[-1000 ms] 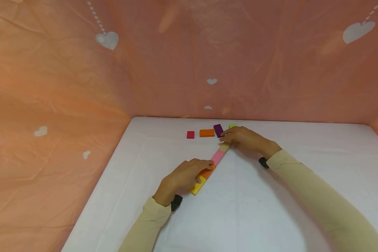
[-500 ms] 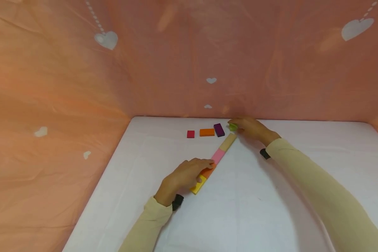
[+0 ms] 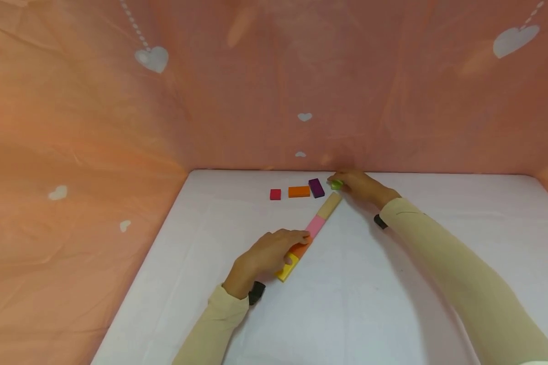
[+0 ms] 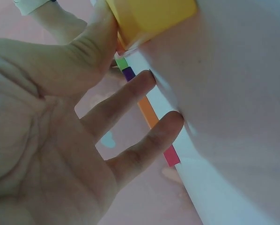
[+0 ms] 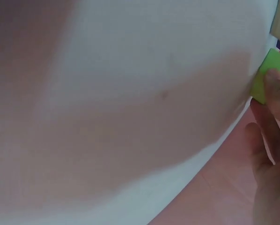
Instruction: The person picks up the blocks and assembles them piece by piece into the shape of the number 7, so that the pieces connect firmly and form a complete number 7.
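Observation:
A diagonal row of flat blocks lies end to end on the white table: yellow (image 3: 288,268), orange (image 3: 300,249), pink (image 3: 315,226) and beige (image 3: 330,206). My left hand (image 3: 269,249) rests over the near end, thumb at the yellow block (image 4: 154,16) and index finger across the orange one, partly covering both. In the left wrist view two other fingers reach straight to the tabletop. At the row's far end, my right hand (image 3: 358,185) pinches a light green block (image 3: 336,185). The right wrist view shows its thumb against the green block's (image 5: 266,77) face.
Toward the back edge of the white table (image 3: 233,223) lie a red block (image 3: 275,194), a second orange block (image 3: 299,192) and a purple block (image 3: 316,188), left of my right hand. Behind the table hangs a pinkish-orange cloth (image 3: 237,111) printed with hearts.
My right hand has left the beige block, moved back to the green block and taken hold of it. My left hand has stayed on the row.

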